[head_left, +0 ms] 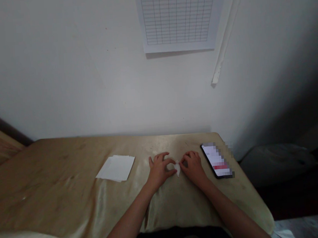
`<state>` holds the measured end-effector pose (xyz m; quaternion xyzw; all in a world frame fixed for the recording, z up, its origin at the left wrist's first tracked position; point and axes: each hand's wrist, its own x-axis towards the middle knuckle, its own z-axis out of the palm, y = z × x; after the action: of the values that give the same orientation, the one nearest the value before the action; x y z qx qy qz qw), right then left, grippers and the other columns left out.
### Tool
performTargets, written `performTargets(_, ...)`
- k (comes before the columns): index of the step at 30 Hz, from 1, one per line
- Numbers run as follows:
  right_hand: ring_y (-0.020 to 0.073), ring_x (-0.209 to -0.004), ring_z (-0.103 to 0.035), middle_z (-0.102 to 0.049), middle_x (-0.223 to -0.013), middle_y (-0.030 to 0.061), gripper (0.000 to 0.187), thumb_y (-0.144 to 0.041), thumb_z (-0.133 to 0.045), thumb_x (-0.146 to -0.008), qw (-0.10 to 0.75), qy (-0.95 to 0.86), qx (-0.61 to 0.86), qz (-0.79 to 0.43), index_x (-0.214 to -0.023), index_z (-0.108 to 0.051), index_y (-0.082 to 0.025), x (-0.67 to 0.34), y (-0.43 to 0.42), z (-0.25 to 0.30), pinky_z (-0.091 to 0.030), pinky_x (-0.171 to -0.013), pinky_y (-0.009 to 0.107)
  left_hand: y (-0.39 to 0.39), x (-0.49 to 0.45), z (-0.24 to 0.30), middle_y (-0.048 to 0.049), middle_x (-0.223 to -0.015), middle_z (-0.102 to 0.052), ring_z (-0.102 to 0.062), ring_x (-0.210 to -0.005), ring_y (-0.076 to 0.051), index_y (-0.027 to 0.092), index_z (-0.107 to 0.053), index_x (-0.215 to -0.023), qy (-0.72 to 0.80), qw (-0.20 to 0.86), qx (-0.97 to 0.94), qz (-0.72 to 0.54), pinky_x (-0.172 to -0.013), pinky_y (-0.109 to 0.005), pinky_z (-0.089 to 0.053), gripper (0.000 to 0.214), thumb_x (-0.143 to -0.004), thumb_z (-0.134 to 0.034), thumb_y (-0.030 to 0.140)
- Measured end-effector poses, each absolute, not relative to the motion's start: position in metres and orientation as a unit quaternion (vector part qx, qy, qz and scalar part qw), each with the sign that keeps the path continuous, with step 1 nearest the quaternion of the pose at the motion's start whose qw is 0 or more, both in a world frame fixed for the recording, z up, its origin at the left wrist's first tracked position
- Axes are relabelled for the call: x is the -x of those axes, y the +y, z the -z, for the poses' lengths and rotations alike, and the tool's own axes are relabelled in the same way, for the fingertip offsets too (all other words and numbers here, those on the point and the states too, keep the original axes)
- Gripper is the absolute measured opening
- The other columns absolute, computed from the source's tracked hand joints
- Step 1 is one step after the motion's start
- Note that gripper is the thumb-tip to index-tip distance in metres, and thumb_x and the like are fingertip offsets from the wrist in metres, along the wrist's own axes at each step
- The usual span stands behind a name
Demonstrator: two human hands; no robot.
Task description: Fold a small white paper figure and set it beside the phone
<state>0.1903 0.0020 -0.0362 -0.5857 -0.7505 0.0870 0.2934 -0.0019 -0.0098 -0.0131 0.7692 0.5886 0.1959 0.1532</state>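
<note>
A small folded piece of white paper (pixel 177 169) sits between my two hands, low over the tan table cover. My left hand (pixel 160 168) has thumb and index finger closed on its left side, the other fingers spread away. At its upper right edge, my right hand (pixel 192 164) pinches the paper with curled fingers. To the left of my hands lies a stack of white paper sheets (pixel 116 168), slightly fanned out. A phone (pixel 215 160) with a lit screen, partly pixelated, rests just right of my right hand.
The tan covered table (pixel 57 184) has wrinkles and runs up against a white wall (pixel 90 73). A printed grid sheet (pixel 176 20) hangs on the wall, with a white strip (pixel 225 38) beside it. Wood (pixel 1 144) shows at far left.
</note>
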Motion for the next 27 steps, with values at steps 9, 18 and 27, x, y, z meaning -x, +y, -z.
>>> performTargets(9, 0.0274, -0.11, -0.048, -0.06, -0.106, 0.0088, 0.008, -0.024, -0.065, -0.087, 0.299, -0.76, 0.572, -0.084, -0.092, -0.071, -0.024, -0.192, -0.001, 0.033, -0.038, -0.101, 0.045, -0.01, 0.002, 0.014, -0.0011, -0.149, -0.048, -0.039, -0.139, -0.034, 0.047, -0.073, -0.111, 0.595, 0.144, -0.772, -0.173, -0.114, -0.072, -0.008, 0.034, -0.078, -0.079, 0.043)
performTargets(18, 0.0276, -0.116, -0.047, -0.06, -0.116, 0.0074, 0.025, -0.027, -0.069, -0.086, 0.267, -0.801, 0.528, -0.092, -0.109, -0.075, -0.034, -0.204, -0.009, 0.029, -0.033, -0.108, 0.048, -0.012, 0.001, 0.01, -0.0026, -0.148, -0.049, -0.038, -0.14, -0.033, 0.044, -0.073, -0.111, 0.598, 0.146, -0.77, -0.166, -0.115, -0.072, -0.008, 0.032, -0.079, -0.078, 0.043)
performTargets(27, 0.0271, -0.118, -0.046, -0.06, -0.117, 0.006, 0.026, -0.028, -0.071, -0.085, 0.249, -0.804, 0.528, -0.109, -0.11, -0.075, -0.036, -0.207, -0.005, 0.031, -0.032, -0.109, 0.048, -0.014, 0.0, 0.007, -0.003, -0.148, -0.05, -0.039, -0.139, -0.032, 0.039, -0.074, -0.108, 0.598, 0.151, -0.768, -0.173, -0.115, -0.07, -0.009, 0.03, -0.079, -0.078, 0.041)
